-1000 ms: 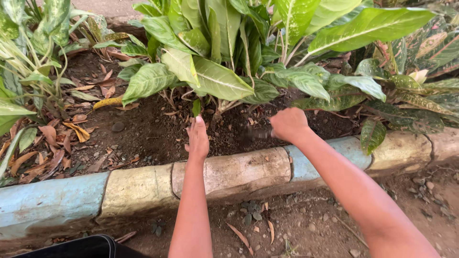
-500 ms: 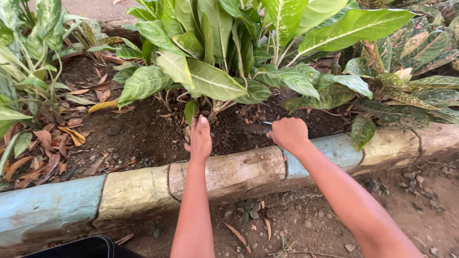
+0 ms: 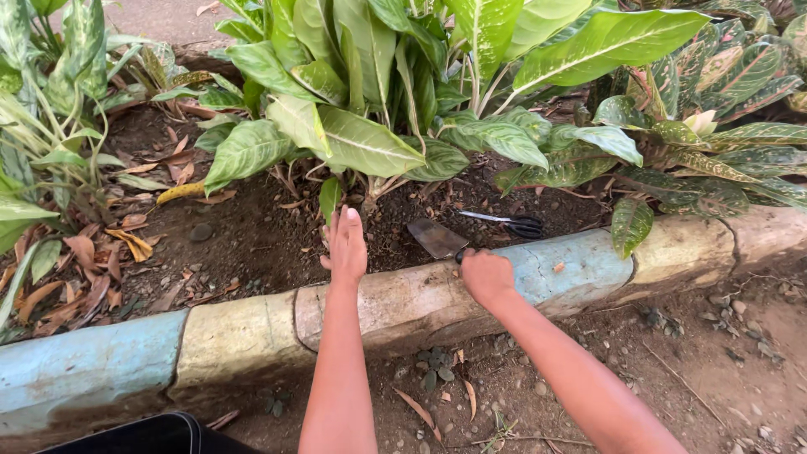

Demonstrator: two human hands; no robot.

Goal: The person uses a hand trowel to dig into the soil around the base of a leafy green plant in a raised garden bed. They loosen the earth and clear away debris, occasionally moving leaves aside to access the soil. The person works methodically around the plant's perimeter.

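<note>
our right hand [image 3: 486,276] grips the trowel [image 3: 437,238] over the curb [image 3: 252,328], left hand [image 3: 346,245] flat, fingers together, on soil [image 3: 252,235].

Small garden trowel [image 3: 437,239], flat rusty-brown blade, lying on dark soil, handle gripped by right hand [image 3: 486,276]
</note>
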